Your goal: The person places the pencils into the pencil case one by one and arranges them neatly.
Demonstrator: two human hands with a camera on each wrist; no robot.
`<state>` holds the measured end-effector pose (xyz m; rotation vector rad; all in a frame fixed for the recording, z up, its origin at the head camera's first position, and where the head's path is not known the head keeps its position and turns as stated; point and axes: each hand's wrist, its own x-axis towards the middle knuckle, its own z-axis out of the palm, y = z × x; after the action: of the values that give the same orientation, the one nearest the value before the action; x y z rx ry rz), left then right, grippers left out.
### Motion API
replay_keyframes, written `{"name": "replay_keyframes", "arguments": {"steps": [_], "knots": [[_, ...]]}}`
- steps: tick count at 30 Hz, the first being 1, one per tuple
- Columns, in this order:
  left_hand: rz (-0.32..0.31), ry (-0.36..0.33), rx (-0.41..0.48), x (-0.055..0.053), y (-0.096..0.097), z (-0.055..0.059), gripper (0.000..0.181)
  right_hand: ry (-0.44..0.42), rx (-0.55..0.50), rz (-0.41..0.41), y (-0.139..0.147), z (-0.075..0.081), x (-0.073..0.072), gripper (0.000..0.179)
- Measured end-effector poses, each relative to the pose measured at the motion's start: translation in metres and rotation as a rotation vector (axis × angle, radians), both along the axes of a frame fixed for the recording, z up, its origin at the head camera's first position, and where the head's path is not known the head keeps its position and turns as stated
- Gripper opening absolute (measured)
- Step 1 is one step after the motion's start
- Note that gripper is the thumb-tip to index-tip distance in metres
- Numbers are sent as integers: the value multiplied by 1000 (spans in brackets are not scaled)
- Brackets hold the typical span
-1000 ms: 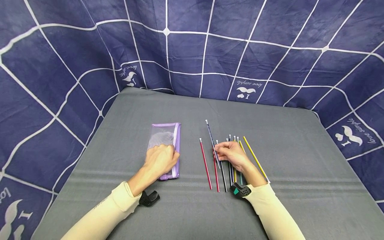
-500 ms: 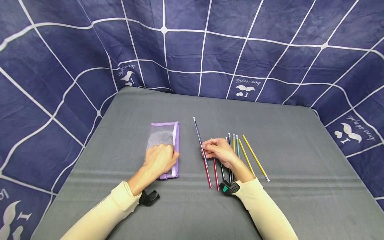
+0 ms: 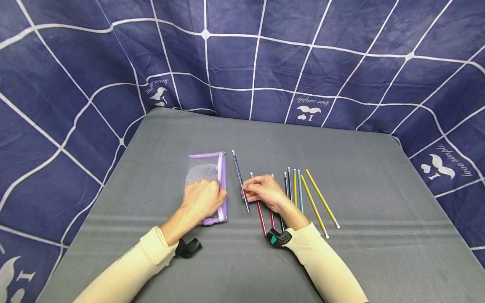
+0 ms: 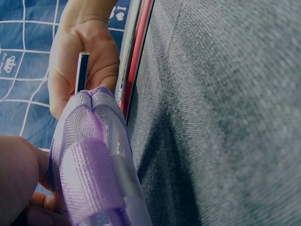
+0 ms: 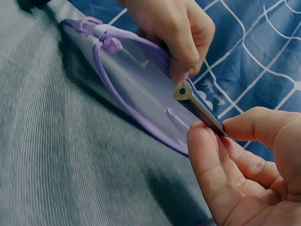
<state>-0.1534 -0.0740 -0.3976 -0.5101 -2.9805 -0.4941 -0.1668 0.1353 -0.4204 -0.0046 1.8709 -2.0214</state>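
A see-through mesh pencil pouch [image 3: 222, 172] with purple zipped edges lies left of centre. My left hand [image 3: 202, 200] pinches its upper layer near the zip, and in the right wrist view the pouch mouth [image 5: 115, 96] gapes. Just right of the pouch, my right hand [image 3: 265, 191] holds a dark blue pencil [image 3: 238, 168] between thumb and fingers, its white-capped end pointing away. The right wrist view shows the pencil's flat, unsharpened end [image 5: 182, 90] close to the pouch opening. Under and beside the right hand lie two red pencils [image 3: 261, 219], partly hidden by it.
Several more pencils lie right of the right hand: black [image 3: 286, 181], green [image 3: 300, 189] and yellow [image 3: 322, 198] among them. A grey cloth covers the table [image 3: 360, 189]. Behind it hangs a blue curtain [image 3: 280, 63] with white lines.
My right hand has carried the blue pencil leftward, from above the other pencils to beside the pouch. My left hand keeps its hold on the pouch.
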Motion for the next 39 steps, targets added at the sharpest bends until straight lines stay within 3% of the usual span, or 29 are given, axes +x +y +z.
{"name": "replay_keyframes", "arguments": {"steps": [20, 39], "knots": [[1, -37, -8, 1, -1, 3, 29, -69, 32, 27, -32, -3, 0, 26], [-4, -19, -10, 0, 0, 2, 30, -32, 83, 31, -53, -6, -4, 26]]}}
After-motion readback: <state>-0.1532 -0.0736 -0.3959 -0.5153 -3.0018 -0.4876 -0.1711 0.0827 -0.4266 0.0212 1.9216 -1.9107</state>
